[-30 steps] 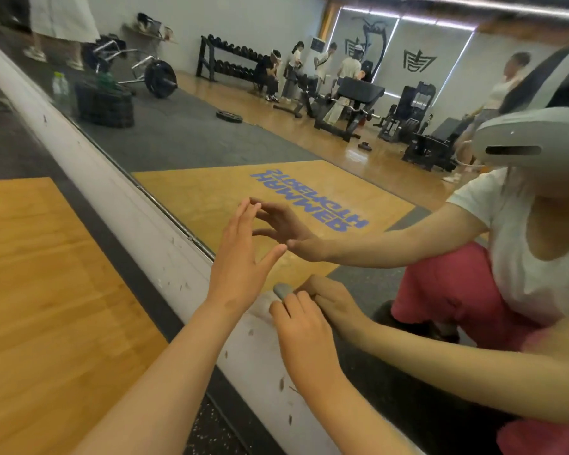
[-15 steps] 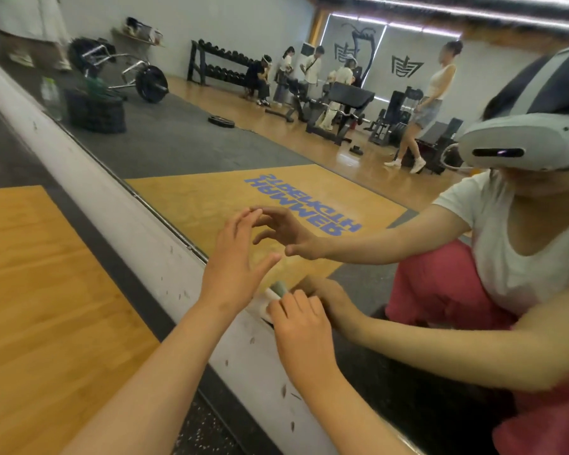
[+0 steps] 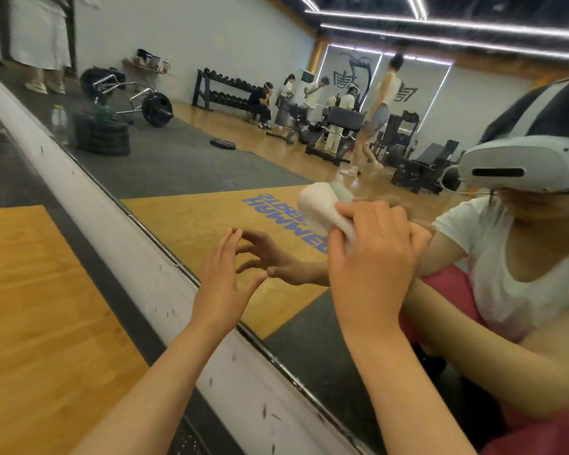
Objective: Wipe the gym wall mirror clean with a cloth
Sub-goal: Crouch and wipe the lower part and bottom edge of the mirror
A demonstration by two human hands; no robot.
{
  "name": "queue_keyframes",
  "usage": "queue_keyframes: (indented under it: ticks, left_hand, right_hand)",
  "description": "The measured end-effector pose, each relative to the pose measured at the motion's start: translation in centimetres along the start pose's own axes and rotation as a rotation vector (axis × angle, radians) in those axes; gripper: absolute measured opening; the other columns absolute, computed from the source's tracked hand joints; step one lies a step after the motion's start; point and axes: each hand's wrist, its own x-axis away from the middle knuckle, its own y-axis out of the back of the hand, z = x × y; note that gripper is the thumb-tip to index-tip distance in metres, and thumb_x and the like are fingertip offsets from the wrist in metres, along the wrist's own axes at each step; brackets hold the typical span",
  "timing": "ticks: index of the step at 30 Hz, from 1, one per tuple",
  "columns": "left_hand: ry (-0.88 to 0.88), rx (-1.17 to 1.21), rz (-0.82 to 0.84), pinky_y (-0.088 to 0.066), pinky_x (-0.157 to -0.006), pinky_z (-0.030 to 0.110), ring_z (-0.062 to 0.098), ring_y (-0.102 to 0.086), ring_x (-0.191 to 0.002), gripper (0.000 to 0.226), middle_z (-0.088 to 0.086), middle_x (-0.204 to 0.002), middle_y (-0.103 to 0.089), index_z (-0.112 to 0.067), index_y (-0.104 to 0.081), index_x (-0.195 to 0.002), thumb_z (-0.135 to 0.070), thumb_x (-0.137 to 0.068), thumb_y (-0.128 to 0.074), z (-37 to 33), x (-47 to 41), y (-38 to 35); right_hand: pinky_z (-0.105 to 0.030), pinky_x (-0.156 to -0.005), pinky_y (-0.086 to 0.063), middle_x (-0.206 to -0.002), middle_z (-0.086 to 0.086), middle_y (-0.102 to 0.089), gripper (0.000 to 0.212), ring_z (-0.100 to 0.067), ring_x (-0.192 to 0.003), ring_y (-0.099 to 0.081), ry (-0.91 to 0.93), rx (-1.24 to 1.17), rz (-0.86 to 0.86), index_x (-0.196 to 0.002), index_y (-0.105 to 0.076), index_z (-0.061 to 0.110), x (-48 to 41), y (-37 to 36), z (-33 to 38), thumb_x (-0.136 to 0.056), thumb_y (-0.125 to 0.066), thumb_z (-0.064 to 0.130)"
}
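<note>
R fingers [image 3: 368,221] curled round a white cloth [image 3: 319,210]: soft, bunched into a rounded wad, pale green bit at its top edge. Cloth is blurred, centre-right of the frame, against or just off the mirror [image 3: 178,165]; can't tell which. The right hand [image 3: 372,261] shows its back to the camera, forearm running to bottom right.

L fingers [image 3: 229,247] straight & close together, thumb spread wide, holding nothing; tips meet their own reflection on the glass. The left hand [image 3: 224,287] is lower centre, forearm to bottom left.

Glass is smooth w/ a thin dark edge along its bottom. Below it a white painted strip [image 3: 89,198], scuffed w/ dark nicks, runs diagonally from upper left to bottom right. Left of that, dark rubber, then glossy wood-grain floor [image 3: 30,307]. Reflected: stacked black weight plates [image 3: 101,137] and a dumbbell rack [image 3: 224,90], upper left.
</note>
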Motion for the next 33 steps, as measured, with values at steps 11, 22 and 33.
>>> queue_keyframes:
  ticks: [11, 22, 33]
  left_hand:
    - [0.007, 0.005, -0.007, -0.011, -0.118, 0.027, 0.016, -0.011, -0.151, 0.071, -0.002, -0.164, -0.013, -0.016, -0.021, -0.156, -0.012, -0.095, -0.058, -1.0, 0.5, -0.4]
    - [-0.105, 0.071, -0.084, 0.003, -0.121, 0.027, -0.003, 0.019, -0.146, 0.074, -0.019, -0.158, 0.020, -0.026, 0.009, -0.155, -0.053, -0.096, -0.027, -3.6, -0.1, -3.3]
    - [-0.171, 0.051, -0.103, -0.002, -0.122, 0.029, 0.008, 0.007, -0.152, 0.072, -0.007, -0.165, 0.006, -0.022, 0.001, -0.156, -0.052, -0.097, -0.028, -1.7, -0.1, -3.5]
  right_hand:
    - [-0.033, -0.072, -0.030, -0.076, 0.003, -0.056, 0.013, -0.021, -0.074, -0.051, 0.195, 0.064, 0.258, -0.084, -0.066, 0.023, 8.0, -3.0, 0.9, -0.075, -0.064, 0.013]
    - [-0.033, -0.079, -0.026, -0.085, 0.002, -0.063, 0.018, -0.023, -0.082, -0.057, -0.030, 0.002, -0.057, -0.094, -0.071, 0.020, 0.0, -0.8, 0.8, -0.078, -0.064, 0.013]
    - [-0.033, -0.080, -0.028, -0.082, 0.003, -0.063, 0.020, -0.016, -0.084, -0.050, 0.068, 0.004, 0.046, -0.092, -0.071, 0.020, 1.9, -1.9, 1.2, -0.076, -0.069, 0.008]
